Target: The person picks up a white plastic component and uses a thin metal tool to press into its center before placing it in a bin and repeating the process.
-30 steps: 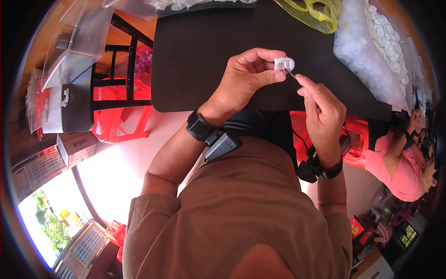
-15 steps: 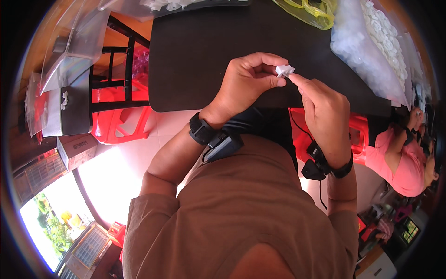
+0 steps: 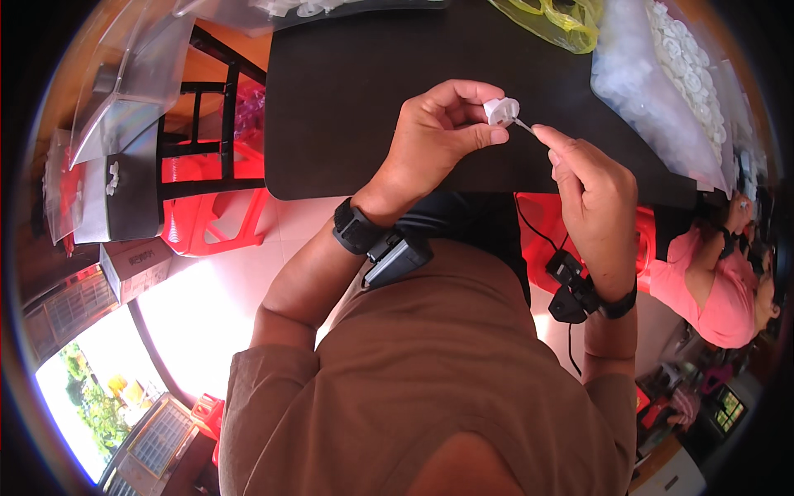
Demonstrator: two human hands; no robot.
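Observation:
Over the near part of the dark table, my left hand [image 3: 438, 132] pinches a small white plastic part [image 3: 501, 110] between thumb and fingers. The part has a round, flanged face, turned toward the right. My right hand [image 3: 591, 182] grips a thin pale rod-like piece [image 3: 524, 126] between thumb and forefinger. Its far end meets the lower right edge of the white part; whether it is joined to it I cannot tell. Both wrists wear black straps with small devices.
A clear bag of white round parts [image 3: 685, 74] lies at the table's [image 3: 356, 91] right side, beside a yellow plastic bag [image 3: 554, 25]. Clear plastic sheeting [image 3: 136, 91] stands at left. Red stools [image 3: 194, 219] flank the table. A person in pink [image 3: 703, 285] works at right.
My right hand has drawn back to the right and slightly down, and the thin piece now shows. The white part has turned so its round face shows.

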